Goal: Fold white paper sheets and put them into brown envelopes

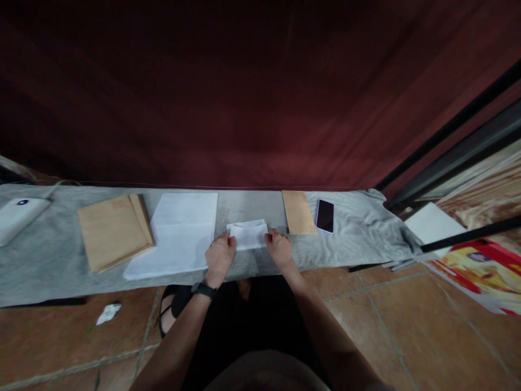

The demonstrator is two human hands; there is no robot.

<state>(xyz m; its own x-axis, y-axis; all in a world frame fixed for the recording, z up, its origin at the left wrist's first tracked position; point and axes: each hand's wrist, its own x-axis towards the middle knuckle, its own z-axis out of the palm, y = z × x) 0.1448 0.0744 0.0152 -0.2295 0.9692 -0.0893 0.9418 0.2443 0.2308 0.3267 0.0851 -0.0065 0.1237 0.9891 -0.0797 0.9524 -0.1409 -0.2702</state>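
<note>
A folded sheet of white paper [250, 237] lies on the grey cloth, its upper layer bowed a little away from the one beneath. My left hand [220, 254], with a dark watch at the wrist, pinches its left edge. On the opposite edge, my right hand [279, 246] has its fingers closed on the paper. Left of my left hand lie large white sheets [179, 233], the top one showing a crease across it. A single brown envelope [298, 212] rests just beyond my right hand.
The grey cloth [358, 239] covers a long narrow surface against a dark red curtain [252, 108]. Brown envelopes [114, 231] are stacked at left, past them a white device [22, 217]. A phone [325, 216] lies at right. A red and yellow box [484, 271] stands low at right.
</note>
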